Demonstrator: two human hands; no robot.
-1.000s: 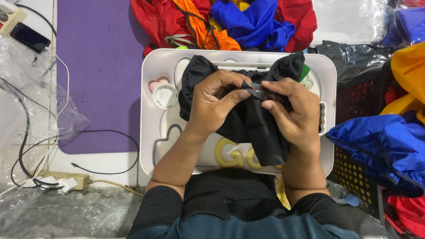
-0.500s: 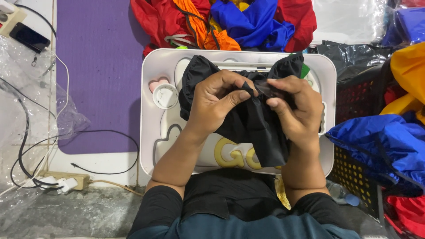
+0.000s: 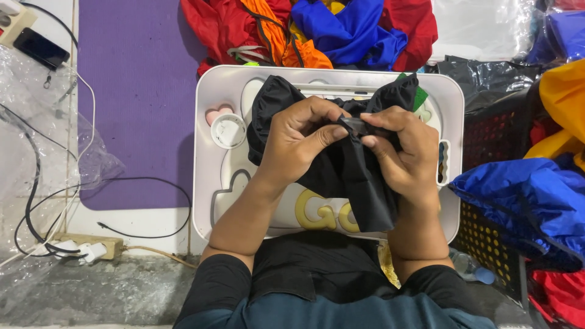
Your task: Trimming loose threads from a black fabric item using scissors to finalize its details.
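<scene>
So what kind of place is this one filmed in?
Probably a home or small workshop floor used for sorting or packing garments. Both hands grip a black thin fabric piece over a white plastic lap tray, with heaped red, orange and blue garments behind and a black perforated plastic basket alongside.

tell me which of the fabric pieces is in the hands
The black fabric piece, pinched by the left hand and right hand over the white tray; the red, orange and blue pieces lie untouched beyond.

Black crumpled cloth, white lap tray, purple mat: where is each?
Black crumpled cloth [image 3: 350,183], head view, on its lower fold below the hands.
White lap tray [image 3: 210,109], head view, on its bare left rim.
Purple mat [image 3: 131,91], head view, on its open middle.
</scene>
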